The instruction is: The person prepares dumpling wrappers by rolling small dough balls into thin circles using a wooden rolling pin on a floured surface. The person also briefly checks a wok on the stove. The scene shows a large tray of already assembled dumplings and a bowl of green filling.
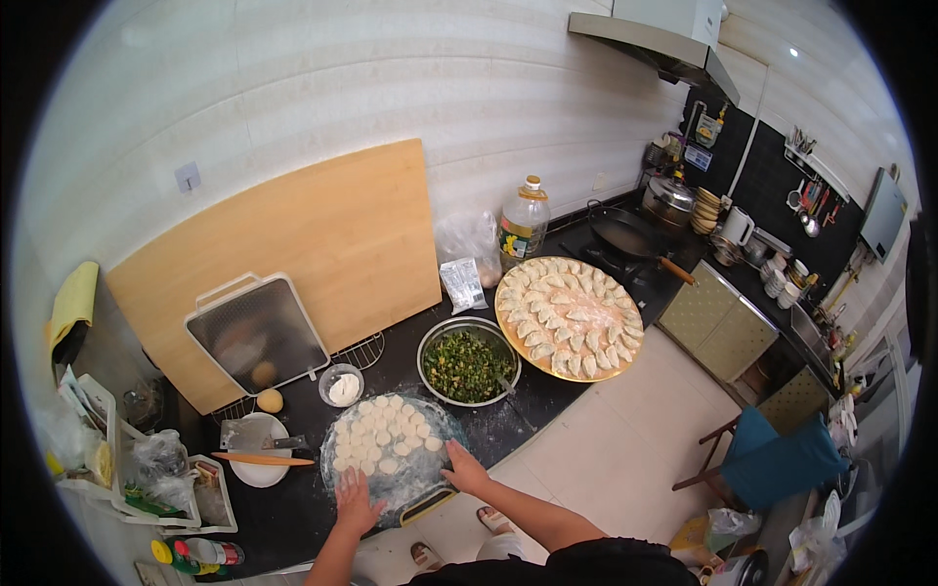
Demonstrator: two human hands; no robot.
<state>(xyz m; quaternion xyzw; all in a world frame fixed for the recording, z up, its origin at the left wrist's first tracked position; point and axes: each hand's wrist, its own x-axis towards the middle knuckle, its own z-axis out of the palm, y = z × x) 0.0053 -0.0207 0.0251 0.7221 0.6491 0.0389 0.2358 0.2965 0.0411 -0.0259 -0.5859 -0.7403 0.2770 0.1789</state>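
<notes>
My left hand (356, 504) lies with fingers apart on the lower left edge of a round, floured board (410, 483). At the board's right edge, my right hand (464, 469) rests with its fingers spread near the rim. Small flattened dough pieces (382, 438) cover the upper part of the board. Behind it stand a small bowl of flour (344, 388) and a steel bowl of chopped green filling (469, 364). A large round tray (524, 338) of folded dumplings sits at the back right. Left of the board, a cleaver (253, 435) and a wooden rolling pin (267, 459) lie across a white plate (258, 480).
A large wooden board (293, 249) and a framed translucent lid (271, 359) lean at the wall. An oil jug (523, 220) stands behind the tray, near a wok (623, 233). White baskets (110, 439) line the left side. A chair with blue cloth (777, 454) stands right.
</notes>
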